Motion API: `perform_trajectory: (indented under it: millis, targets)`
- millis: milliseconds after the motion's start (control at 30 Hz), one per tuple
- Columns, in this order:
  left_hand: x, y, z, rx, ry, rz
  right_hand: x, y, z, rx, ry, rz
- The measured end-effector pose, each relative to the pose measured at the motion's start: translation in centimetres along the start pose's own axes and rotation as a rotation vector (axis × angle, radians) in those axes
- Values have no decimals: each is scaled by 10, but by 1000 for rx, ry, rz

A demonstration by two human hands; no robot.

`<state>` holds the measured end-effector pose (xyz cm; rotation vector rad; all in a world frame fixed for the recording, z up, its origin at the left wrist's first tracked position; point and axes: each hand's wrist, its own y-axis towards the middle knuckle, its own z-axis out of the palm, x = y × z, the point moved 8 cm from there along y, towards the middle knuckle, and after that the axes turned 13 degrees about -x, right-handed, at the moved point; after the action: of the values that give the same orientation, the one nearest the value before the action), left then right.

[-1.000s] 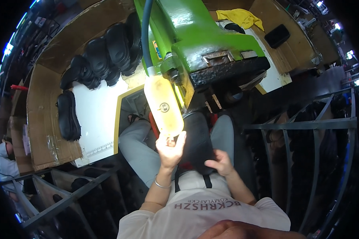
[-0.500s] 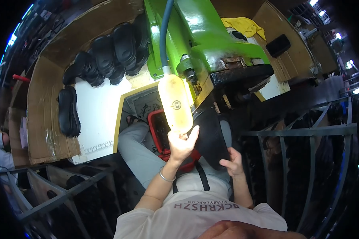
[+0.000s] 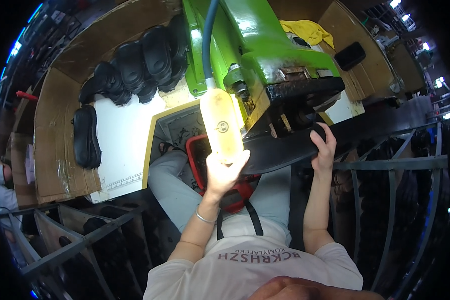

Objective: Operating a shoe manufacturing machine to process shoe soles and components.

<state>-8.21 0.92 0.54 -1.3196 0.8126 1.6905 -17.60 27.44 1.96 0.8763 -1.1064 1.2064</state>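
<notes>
A long, dark piece that looks like a black shoe sole (image 3: 280, 154) lies crosswise under the head of a green machine (image 3: 290, 65). My right hand (image 3: 323, 150) grips its right end, fingertips curled over the far edge. At its left end is my left hand (image 3: 224, 172), thumb toward the sole, fingers partly hidden by the glowing yellow lamp (image 3: 220, 120). That lamp hangs from a blue-grey hose (image 3: 207, 45) directly over the left hand. Where the sole meets the machine is shadowed and hard to make out.
Several black soles (image 3: 131, 67) are heaped in a cardboard enclosure (image 3: 55, 145) on the left; another sole (image 3: 86, 136) lies apart on the white tabletop (image 3: 117, 145). A red bin (image 3: 196, 172) stands between my legs. Metal racks (image 3: 395, 163) flank me. A yellow cloth (image 3: 310, 32) lies behind.
My right hand has moved up and to the right, swinging the sole from pointing down toward me to lying crosswise. The left hand has shifted only slightly.
</notes>
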Motion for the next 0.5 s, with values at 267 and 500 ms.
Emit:
perform_trajectory:
  millis: [267,500]
  targets:
    - [-38,17,-57,3,61,79,-17,-11,71,182,24,-44]
    - [-3,-4,-136,-163,-66,-98,-29,-56,117,305,-36,-130]
